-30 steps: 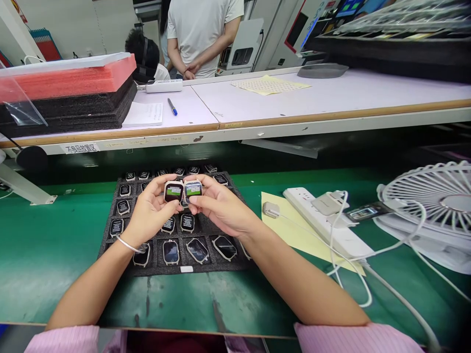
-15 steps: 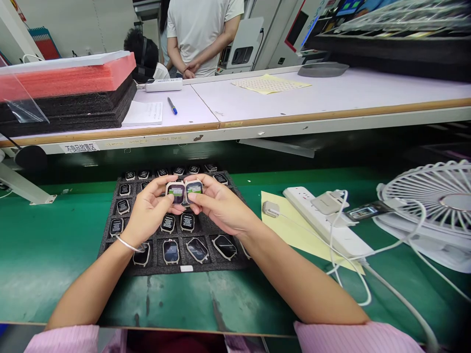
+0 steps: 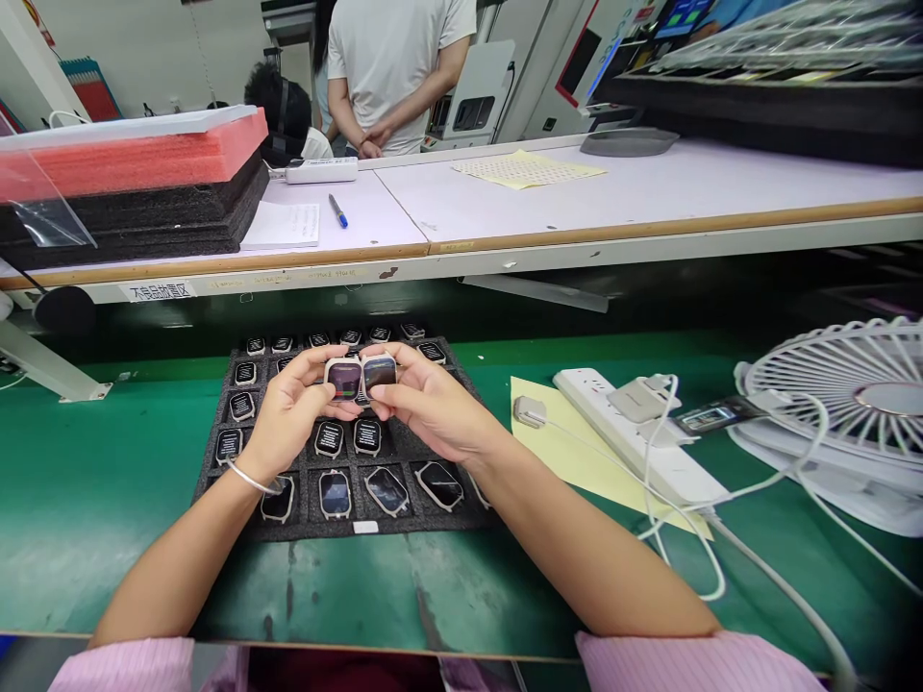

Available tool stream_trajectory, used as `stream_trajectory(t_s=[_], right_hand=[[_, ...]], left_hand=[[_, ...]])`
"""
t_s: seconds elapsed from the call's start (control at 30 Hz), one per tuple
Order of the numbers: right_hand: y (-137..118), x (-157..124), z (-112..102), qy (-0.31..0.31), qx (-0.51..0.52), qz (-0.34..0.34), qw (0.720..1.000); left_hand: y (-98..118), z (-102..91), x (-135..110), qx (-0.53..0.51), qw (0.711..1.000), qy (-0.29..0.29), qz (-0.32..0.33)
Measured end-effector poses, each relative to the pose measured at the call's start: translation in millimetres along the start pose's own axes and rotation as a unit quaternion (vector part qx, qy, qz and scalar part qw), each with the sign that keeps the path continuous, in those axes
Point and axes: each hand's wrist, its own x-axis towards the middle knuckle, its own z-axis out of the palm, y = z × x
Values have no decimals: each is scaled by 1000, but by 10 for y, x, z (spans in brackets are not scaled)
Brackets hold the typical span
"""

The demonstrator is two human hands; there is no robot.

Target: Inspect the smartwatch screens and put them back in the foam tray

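Note:
Two smartwatch bodies without straps are held side by side above a black foam tray (image 3: 288,528). My left hand (image 3: 294,402) pinches the left smartwatch (image 3: 344,378), its thumb at the left edge of the dark, lit screen. The right smartwatch (image 3: 379,371) is gripped in my right hand (image 3: 433,399), with the thumb over the lower part of its screen. Their frames appear to touch. Below, the tray's compartments hold several more watch bodies, among them one with white text (image 3: 330,438) and one with a blank dark screen (image 3: 336,494). My hands hide the tray's middle.
Right of the tray lie a yellow sheet (image 3: 555,452), a white power strip (image 3: 612,432) with cables, and a white fan (image 3: 880,394). A raised shelf (image 3: 519,221) crosses behind, carrying foam stacks (image 3: 130,192) and a pen (image 3: 337,210). A person (image 3: 400,77) stands beyond.
The green areas on both held watch screens have mostly gone; the screens are darker now, with small coloured marks low on the left one. My hands have barely moved.

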Motion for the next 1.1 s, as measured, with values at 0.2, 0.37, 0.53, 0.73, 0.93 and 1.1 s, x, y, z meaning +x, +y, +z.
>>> stream_trajectory(t_s=[0.2,0.37,0.53,0.73,0.93,1.1], right_hand=[[31,39,-43,-13,48,17,999],[-78,210,-68,-18,73,-14,997],[-428,475,-19,-33,36,-80,996],[-927,665,123,-74,4,-165,984],[-1314,698,221,-126,-44,-254,958],[-1515,647,263,-138,-91,-291,942]], left_hand=[[-2,-37,27,-11,1000,15,15],[141,-21,122,-47,998,23,37],[461,9,322,-32,994,19,105],[857,33,551,10,984,17,177],[1154,117,683,36,964,8,264],[1283,146,782,60,943,-1,329]])
